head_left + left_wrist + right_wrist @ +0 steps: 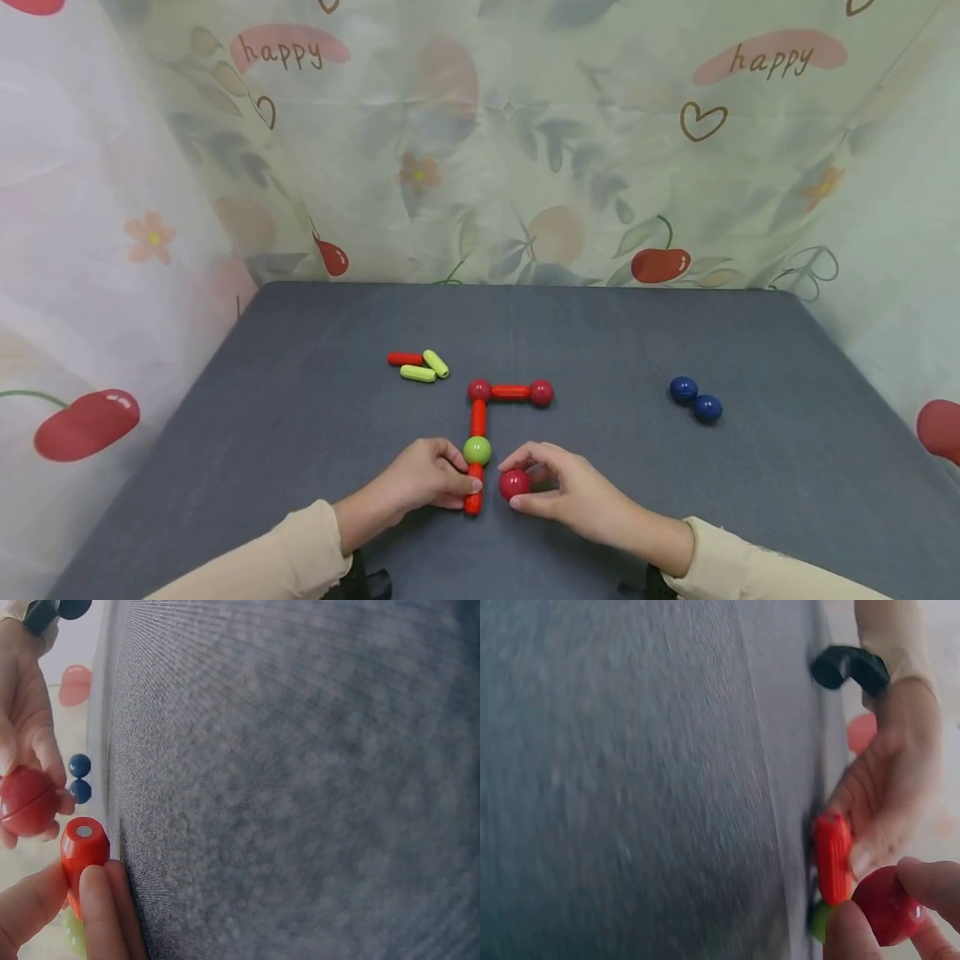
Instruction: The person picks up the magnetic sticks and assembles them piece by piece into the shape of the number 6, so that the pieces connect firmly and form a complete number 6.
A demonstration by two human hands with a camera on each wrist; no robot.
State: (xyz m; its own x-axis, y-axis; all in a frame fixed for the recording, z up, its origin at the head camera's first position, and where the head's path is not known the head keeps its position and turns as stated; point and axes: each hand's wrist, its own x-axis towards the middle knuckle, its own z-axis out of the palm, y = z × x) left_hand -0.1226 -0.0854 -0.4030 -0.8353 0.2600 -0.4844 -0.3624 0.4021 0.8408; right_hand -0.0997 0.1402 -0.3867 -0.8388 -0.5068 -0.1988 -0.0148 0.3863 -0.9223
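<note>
Rod-and-ball chain [477,421] lies on the grey table [600,342], right in front of me. My left hand [423,477] pinches its nearest piece, the near red rod [472,504], between thumb and fingers; my right hand [576,497] holds a loose red ball [514,484] in its fingers, just right of that rod and apart from it. I judge the work part done: the near red rod meets the green ball [477,451], a middle red rod [478,415] runs on to the corner ball [480,391], and a cross rod [511,392] links that to the end ball [542,393]. The ball I hold is not joined yet, and the near rod's end, showing a pale disc [85,832], is bare. The chain's long axis runs near to far, almost straight, then turns right at the corner; its bare end points toward me. Left of the corner lie a separate red rod [405,359] and two yellow-green rods [417,373]; well to the right, two blue balls [707,408] sit outside the chain
</note>
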